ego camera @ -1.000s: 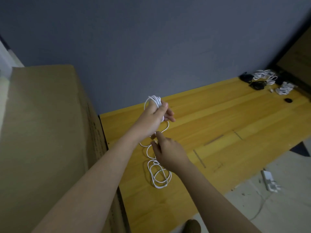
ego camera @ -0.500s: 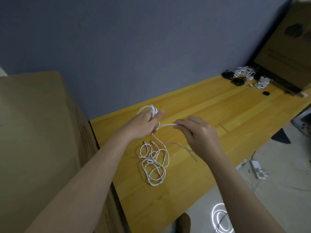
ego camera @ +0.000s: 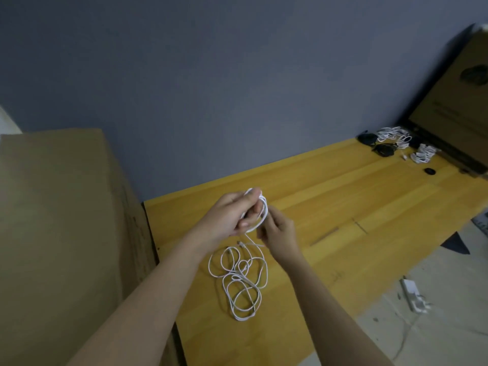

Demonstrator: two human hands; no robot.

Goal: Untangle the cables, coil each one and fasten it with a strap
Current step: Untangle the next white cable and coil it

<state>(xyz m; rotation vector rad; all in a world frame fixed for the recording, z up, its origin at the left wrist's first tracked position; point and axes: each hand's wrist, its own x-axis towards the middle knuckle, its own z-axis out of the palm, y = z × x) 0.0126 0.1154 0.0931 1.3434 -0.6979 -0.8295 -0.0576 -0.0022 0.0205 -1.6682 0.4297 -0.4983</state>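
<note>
L hand [ego camera: 232, 215] gripped a small coil of white cable [ego camera: 260, 210] above table's [ego camera: 343, 196] left end; R hand [ego camera: 280, 233] pinched the strand just beside it. Loose loops [ego camera: 239, 281] lay near front edge.

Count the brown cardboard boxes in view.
2. One large brown cardboard box stands at the left, against the yellow wooden table; the other leans at the far right end. Others may be out of frame.

Both forearms reach forward, left hand [ego camera: 232, 213] curled in a closed grip, right hand [ego camera: 278, 233] pinching just beside it.
</note>
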